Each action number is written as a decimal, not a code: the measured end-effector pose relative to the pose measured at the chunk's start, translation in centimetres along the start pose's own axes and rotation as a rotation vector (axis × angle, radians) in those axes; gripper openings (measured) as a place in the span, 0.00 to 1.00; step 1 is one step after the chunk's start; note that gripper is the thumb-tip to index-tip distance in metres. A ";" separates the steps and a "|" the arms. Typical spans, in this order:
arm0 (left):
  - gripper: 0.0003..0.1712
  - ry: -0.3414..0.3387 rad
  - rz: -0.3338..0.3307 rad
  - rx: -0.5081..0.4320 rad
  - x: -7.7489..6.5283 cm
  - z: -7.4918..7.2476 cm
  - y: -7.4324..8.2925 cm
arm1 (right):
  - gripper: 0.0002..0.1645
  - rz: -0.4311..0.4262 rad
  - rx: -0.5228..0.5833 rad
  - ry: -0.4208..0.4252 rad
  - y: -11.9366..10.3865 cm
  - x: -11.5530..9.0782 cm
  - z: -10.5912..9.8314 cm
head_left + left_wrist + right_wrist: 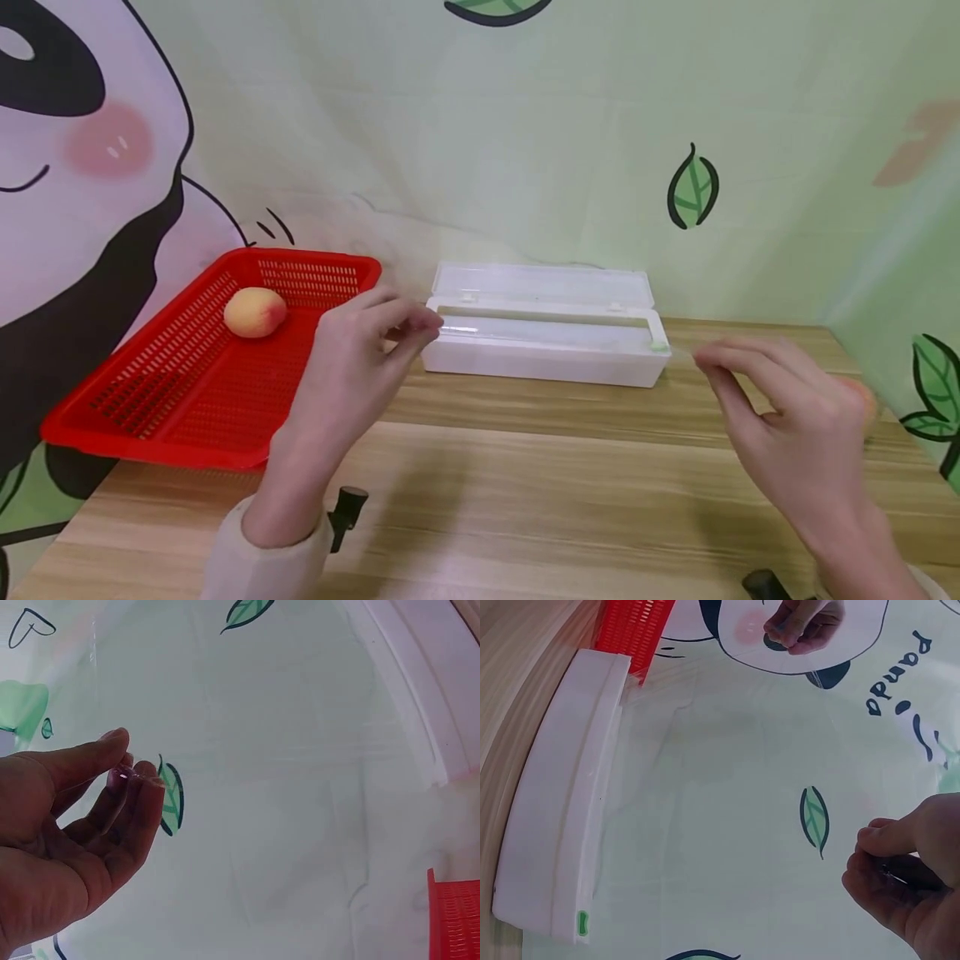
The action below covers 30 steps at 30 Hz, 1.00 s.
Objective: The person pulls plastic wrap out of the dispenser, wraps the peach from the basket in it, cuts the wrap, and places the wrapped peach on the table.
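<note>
A long white cling film dispenser (543,367) stands at the back of the table, its lid (543,286) raised, with a small green piece (658,347) at its right end. Clear cling film (649,681) shows as faint creases and glints by the box. My left hand (358,367) is raised in front of the box's left end, pinching the film between thumb and fingertips; a glint shows at the fingers (150,814). Out past the right end, my right hand (798,425) pinches another part of the film, faintly visible at its fingertips.
A red plastic basket (191,454) at the left holds a peach (253,312). Partly hidden behind the right hand is a round orange thing (868,402). A backdrop (525,167) printed with a panda and leaves hangs behind the wooden table (525,500).
</note>
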<state>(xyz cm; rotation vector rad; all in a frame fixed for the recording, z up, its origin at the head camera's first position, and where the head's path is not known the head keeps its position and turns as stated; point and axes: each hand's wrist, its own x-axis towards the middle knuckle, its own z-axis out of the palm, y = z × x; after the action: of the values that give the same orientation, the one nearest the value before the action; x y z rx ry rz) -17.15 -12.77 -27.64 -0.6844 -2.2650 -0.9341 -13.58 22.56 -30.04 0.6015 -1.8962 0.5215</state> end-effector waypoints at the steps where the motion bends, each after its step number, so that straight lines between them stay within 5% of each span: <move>1: 0.07 -0.011 -0.003 -0.001 0.0 -0.1 0.1 | 0.25 -0.006 0.003 0.001 -0.1 0.0 -0.1; 20: 0.09 -0.227 -0.045 -0.023 -0.4 -1.5 0.6 | 0.30 0.026 0.068 -0.187 -0.4 -0.7 -2.0; 25: 0.09 -0.282 -0.059 -0.018 -0.4 -1.6 0.6 | 0.31 0.040 0.097 -0.310 -0.2 -1.1 -2.6; 29: 0.09 -0.304 -0.060 -0.020 -0.4 -1.5 0.7 | 0.03 0.063 0.146 -0.388 -0.1 -1.3 -2.7; 30: 0.09 -0.309 -0.058 -0.019 -0.4 -1.5 0.7 | 0.07 0.066 0.158 -0.398 -0.1 -1.4 -2.6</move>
<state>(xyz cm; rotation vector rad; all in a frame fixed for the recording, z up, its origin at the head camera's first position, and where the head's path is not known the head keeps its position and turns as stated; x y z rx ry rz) -15.93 -13.56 -26.76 -0.8231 -2.5600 -0.9312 -11.20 24.30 -30.32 0.7942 -2.2696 0.6341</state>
